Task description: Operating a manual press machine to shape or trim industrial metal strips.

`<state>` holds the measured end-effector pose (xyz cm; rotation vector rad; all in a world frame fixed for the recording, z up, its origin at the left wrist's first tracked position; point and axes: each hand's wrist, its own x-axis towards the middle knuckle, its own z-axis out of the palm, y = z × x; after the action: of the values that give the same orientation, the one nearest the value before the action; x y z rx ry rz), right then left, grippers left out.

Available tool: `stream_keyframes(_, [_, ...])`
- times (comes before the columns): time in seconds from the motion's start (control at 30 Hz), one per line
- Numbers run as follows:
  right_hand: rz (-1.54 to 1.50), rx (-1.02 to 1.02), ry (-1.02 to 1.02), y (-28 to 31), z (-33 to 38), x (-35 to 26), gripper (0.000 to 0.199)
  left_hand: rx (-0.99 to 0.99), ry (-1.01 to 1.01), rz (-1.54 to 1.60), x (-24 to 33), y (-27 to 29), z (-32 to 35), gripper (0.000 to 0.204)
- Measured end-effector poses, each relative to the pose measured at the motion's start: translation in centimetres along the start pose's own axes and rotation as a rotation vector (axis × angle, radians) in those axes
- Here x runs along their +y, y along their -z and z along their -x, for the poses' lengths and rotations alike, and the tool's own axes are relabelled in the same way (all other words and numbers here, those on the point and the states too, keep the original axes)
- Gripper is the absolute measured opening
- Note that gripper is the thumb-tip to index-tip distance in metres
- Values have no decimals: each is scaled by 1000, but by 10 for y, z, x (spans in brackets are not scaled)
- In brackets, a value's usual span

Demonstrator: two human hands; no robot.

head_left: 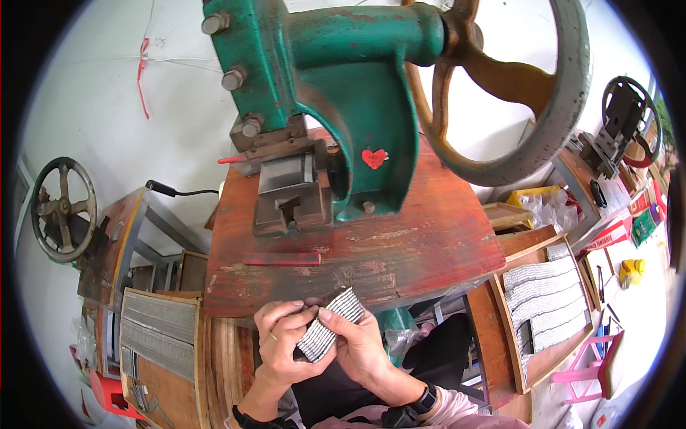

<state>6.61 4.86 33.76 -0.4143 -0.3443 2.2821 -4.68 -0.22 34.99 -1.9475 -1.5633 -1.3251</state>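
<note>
A small block of thin stacked strips (330, 330), striped pale and dark along its edges, is held between my two hands just in front of the table's near edge. My left hand (282, 339) grips its left side, fingers curled round it. From the right, my right hand (363, 344) holds it with the thumb lying on its upper face. Beyond them stands a green hand press (357, 107), bolted to the wooden table (393, 254). A metal die (289, 204) sits under its ram. A flat reddish bar (282, 259) lies between the press and my hands.
A large handwheel (525, 161) juts out at the press's right. Wooden trays with rows of similar thin pieces stand at the left (158, 336) and right (547, 300). More presses stand at far left (63, 209) and far right (622, 125). A pink stool (589, 368) is at lower right.
</note>
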Motion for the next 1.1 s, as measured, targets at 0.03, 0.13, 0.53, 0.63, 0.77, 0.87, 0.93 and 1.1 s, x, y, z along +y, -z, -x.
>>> stream_keyframes(0.03, [9,29,38,0,1,-3,15,5,3,-1,4,-2,2,40])
stream_keyframes(0.13, [15,75,109,4,4,-5,17,8,-2,2,7,-6,7,40])
stream_keyframes(0.53, [-126,141,122,19,3,-8,29,-52,-66,-25,12,-10,19,52])
stream_keyframes(0.63, [22,46,281,28,5,0,27,-35,-66,-14,8,-17,28,53])
stream_keyframes(0.77, [572,2,580,39,15,1,35,-22,50,-53,5,-27,50,55])
stream_keyframes(0.87, [940,-46,718,44,22,0,41,-43,126,-29,-2,-34,67,57])
stream_keyframes(0.93, [1077,-68,757,59,21,2,48,-115,155,-13,-5,-37,75,53])
stream_keyframes(1.1, [1423,-153,684,99,13,30,42,-512,320,-63,-8,1,88,41])
